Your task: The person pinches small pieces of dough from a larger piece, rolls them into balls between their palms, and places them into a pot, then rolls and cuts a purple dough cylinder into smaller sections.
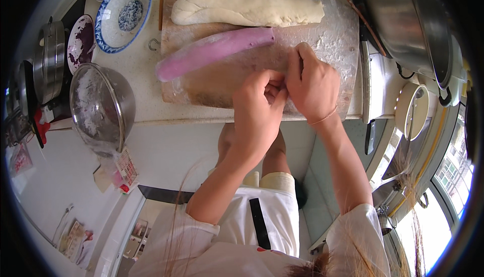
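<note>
My left hand (261, 103) and my right hand (314, 82) meet above the near part of a floured wooden board (211, 88), fingertips close together. Both hands have curled fingers; whether something small is between them cannot be seen. Behind them a purple dough roll (215, 52) lies slantwise, its left end at the board's left edge and its cut-looking right end near my right hand. Farther back a thicker white dough log (245, 8) rests along the board, close to the purple roll's right end.
Left of the board are a blue-rimmed bowl (123, 14), a purple-smeared bowl (80, 44) and a floury steel bowl (102, 107) overhanging the counter edge. A cleaver (375, 84) lies right of the board, beside a large steel pot (401, 16).
</note>
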The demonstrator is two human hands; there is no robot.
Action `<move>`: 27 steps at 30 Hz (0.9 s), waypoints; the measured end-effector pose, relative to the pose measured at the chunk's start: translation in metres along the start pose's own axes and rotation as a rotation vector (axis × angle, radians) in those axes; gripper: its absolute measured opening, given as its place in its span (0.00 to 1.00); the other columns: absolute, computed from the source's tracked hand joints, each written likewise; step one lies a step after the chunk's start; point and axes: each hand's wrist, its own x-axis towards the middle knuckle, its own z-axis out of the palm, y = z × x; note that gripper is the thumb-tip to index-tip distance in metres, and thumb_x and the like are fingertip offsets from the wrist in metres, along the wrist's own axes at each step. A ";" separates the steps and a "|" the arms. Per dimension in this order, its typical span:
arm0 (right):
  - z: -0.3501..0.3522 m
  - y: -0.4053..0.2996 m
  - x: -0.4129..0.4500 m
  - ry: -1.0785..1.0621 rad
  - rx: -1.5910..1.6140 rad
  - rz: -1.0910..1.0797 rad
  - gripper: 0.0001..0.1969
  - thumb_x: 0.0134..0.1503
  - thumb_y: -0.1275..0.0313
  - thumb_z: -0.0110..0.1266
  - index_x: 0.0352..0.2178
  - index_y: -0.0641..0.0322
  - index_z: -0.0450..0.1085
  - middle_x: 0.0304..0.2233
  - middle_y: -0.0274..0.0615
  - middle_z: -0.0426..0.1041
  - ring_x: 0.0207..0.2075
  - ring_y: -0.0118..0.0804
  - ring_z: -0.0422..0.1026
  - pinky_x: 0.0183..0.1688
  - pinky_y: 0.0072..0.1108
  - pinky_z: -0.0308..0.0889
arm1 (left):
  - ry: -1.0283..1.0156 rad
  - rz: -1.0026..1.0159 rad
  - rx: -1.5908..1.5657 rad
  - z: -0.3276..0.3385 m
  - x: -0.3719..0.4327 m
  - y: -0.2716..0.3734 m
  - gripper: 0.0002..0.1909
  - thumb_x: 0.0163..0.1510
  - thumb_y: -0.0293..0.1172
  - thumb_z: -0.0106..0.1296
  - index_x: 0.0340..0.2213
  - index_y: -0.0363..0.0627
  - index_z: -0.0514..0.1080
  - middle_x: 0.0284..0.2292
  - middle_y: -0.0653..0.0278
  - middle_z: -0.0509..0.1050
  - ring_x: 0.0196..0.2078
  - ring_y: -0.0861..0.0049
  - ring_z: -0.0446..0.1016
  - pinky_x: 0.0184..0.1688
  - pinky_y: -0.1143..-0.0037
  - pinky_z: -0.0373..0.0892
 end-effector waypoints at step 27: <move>-0.019 0.021 -0.016 0.104 0.413 0.275 0.12 0.62 0.69 0.54 0.31 0.69 0.77 0.24 0.43 0.71 0.24 0.34 0.70 0.30 0.24 0.65 | 0.047 -0.070 -0.038 -0.001 -0.002 0.007 0.06 0.56 0.24 0.59 0.35 0.35 0.74 0.25 0.65 0.77 0.26 0.83 0.73 0.30 0.79 0.71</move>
